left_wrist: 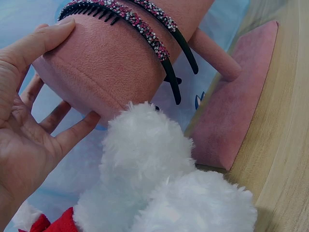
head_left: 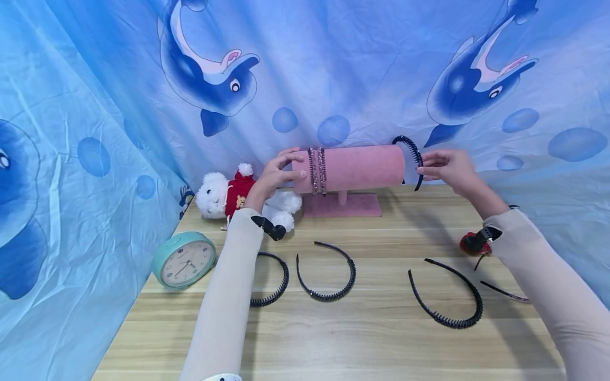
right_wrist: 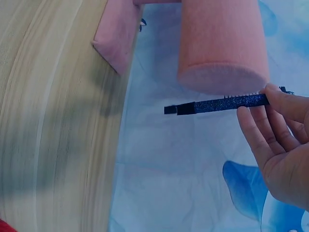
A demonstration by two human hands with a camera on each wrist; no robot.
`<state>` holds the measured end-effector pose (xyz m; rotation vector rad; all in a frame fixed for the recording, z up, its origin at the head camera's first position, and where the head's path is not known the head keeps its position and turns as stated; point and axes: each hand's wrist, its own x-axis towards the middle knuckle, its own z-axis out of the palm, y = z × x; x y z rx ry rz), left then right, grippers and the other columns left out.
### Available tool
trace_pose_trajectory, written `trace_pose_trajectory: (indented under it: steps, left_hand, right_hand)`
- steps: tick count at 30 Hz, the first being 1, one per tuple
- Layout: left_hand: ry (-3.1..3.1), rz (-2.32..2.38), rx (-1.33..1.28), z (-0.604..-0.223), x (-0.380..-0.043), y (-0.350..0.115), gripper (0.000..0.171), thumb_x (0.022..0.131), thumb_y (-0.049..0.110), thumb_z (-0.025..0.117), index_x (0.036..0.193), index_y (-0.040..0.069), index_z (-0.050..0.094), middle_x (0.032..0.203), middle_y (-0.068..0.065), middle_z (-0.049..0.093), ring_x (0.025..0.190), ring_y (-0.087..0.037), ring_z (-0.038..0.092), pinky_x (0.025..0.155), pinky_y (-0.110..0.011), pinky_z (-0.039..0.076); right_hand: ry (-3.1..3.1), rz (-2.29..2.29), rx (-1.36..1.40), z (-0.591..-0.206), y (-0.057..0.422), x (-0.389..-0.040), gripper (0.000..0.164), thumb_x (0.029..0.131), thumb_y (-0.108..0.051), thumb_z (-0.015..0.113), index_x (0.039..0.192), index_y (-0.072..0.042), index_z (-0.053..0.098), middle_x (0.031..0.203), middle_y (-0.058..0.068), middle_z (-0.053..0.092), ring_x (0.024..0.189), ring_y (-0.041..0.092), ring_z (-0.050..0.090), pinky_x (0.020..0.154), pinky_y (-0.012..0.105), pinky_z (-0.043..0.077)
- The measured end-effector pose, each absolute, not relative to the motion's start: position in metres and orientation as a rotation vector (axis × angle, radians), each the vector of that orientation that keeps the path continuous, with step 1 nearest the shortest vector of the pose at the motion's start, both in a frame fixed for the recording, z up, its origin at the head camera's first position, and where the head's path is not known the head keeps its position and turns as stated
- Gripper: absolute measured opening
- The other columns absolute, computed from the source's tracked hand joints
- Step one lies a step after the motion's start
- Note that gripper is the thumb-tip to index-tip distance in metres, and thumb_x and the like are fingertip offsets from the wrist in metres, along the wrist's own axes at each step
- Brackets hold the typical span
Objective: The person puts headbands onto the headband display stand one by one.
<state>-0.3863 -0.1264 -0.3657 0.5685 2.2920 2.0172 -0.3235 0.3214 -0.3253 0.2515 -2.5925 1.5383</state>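
Note:
A pink headband stand (head_left: 362,168) has a padded roll on a short post and flat base. Two black headbands studded with pink and silver glitter (left_wrist: 145,29) sit round its left part. My left hand (head_left: 277,172) holds the roll's left end, thumb (left_wrist: 50,38) on one side and fingers spread on the other. In my right hand (head_left: 448,168), a dark blue glittery headband (right_wrist: 219,104) with inner teeth is pinched between thumb and fingers. That headband stands just off the roll's right end, its ends pointing the same way as those on the roll.
More black toothed headbands (head_left: 333,296) lie on the wooden table (head_left: 305,338), one partly behind the left sleeve. A white plush bear (head_left: 212,194) lies beside the stand and a teal clock (head_left: 183,260) stands at left. Something red (head_left: 469,242) is near the right wrist. A dolphin-print curtain (head_left: 371,69) hangs behind.

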Motion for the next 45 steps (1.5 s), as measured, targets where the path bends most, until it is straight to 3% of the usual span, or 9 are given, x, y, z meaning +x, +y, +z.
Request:
trace_pose_trajectory:
  steps: [5,15,20,28,31,34,37,41,45]
  left_hand:
    - [2.29,2.022,0.571,-0.367,-0.387,-0.127,0.036,0.084,0.008,0.08,0.117,0.015,0.07,0.158,0.012,0.041,0.15,-0.022,0.035,0.111,-0.046,0.051]
    - [2.276,2.022,0.584,-0.365,-0.386,-0.125,0.035,0.085,0.005,0.078,0.118,0.013,0.069,0.16,0.009,0.039,0.151,-0.022,0.034,0.114,-0.046,0.049]
    - [2.276,2.012,0.596,-0.364,-0.386,-0.126,0.038,0.086,0.004,0.077,0.122,0.008,0.067,0.161,0.007,0.039,0.152,-0.023,0.032,0.116,-0.046,0.047]
    - [2.278,2.02,0.603,-0.363,-0.384,-0.126,0.037,0.085,0.003,0.077,0.12,0.009,0.068,0.16,0.007,0.039,0.152,-0.023,0.033,0.118,-0.045,0.045]
    - [2.282,2.018,0.602,-0.364,-0.384,-0.126,0.036,0.085,0.004,0.077,0.119,0.01,0.068,0.16,0.006,0.039,0.152,-0.024,0.032,0.118,-0.046,0.044]
    - [2.284,2.013,0.601,-0.364,-0.385,-0.126,0.036,0.086,0.005,0.077,0.12,0.009,0.068,0.16,0.006,0.039,0.152,-0.024,0.032,0.119,-0.046,0.043]
    - [2.281,2.011,0.597,-0.365,-0.385,-0.126,0.037,0.086,0.005,0.077,0.121,0.008,0.067,0.161,0.006,0.038,0.152,-0.024,0.031,0.119,-0.047,0.043]
    - [2.276,2.018,0.591,-0.365,-0.385,-0.126,0.037,0.086,0.005,0.077,0.122,0.008,0.067,0.161,0.006,0.038,0.152,-0.024,0.031,0.118,-0.047,0.043]
    - [2.276,2.024,0.587,-0.365,-0.385,-0.126,0.036,0.085,0.005,0.078,0.119,0.011,0.068,0.16,0.007,0.039,0.152,-0.023,0.032,0.118,-0.047,0.043]
  right_hand:
    - [-2.595,1.504,0.32,-0.328,0.312,-0.325,0.043,0.093,-0.007,0.073,0.128,0.013,0.058,0.08,-0.021,0.07,0.078,-0.003,0.07,0.071,0.02,0.063]
    - [-2.558,1.542,0.386,-0.336,0.302,-0.324,0.036,0.093,-0.002,0.071,0.122,0.015,0.061,0.081,-0.016,0.073,0.077,0.001,0.071,0.073,0.029,0.065]
    - [-2.55,1.512,0.398,-0.337,0.302,-0.324,0.035,0.093,-0.003,0.072,0.121,0.014,0.062,0.08,-0.017,0.072,0.077,0.0,0.071,0.07,0.025,0.065]
    - [-2.545,1.382,0.396,-0.339,0.299,-0.327,0.033,0.085,-0.001,0.079,0.113,0.012,0.066,0.085,-0.001,0.076,0.072,-0.002,0.068,0.064,0.017,0.06]
    - [-2.553,1.347,0.393,-0.34,0.298,-0.329,0.034,0.084,-0.001,0.081,0.111,0.012,0.066,0.084,-0.002,0.074,0.07,-0.003,0.065,0.064,0.013,0.057]
    - [-2.572,1.324,0.398,-0.34,0.297,-0.331,0.041,0.083,-0.003,0.082,0.117,0.01,0.064,0.087,0.003,0.075,0.071,-0.005,0.064,0.065,0.012,0.055]
    - [-2.599,1.312,0.407,-0.337,0.297,-0.332,0.055,0.083,-0.004,0.082,0.132,0.005,0.059,0.1,0.016,0.075,0.077,-0.005,0.065,0.067,0.011,0.055]
    - [-2.659,1.279,0.446,-0.331,0.295,-0.333,0.075,0.085,-0.005,0.082,0.15,-0.002,0.046,0.127,0.03,0.065,0.104,0.014,0.069,0.075,0.006,0.053]
    - [-2.717,1.261,0.496,-0.325,0.294,-0.335,0.081,0.086,-0.004,0.08,0.155,-0.005,0.039,0.141,0.031,0.056,0.128,0.04,0.059,0.078,0.002,0.049]
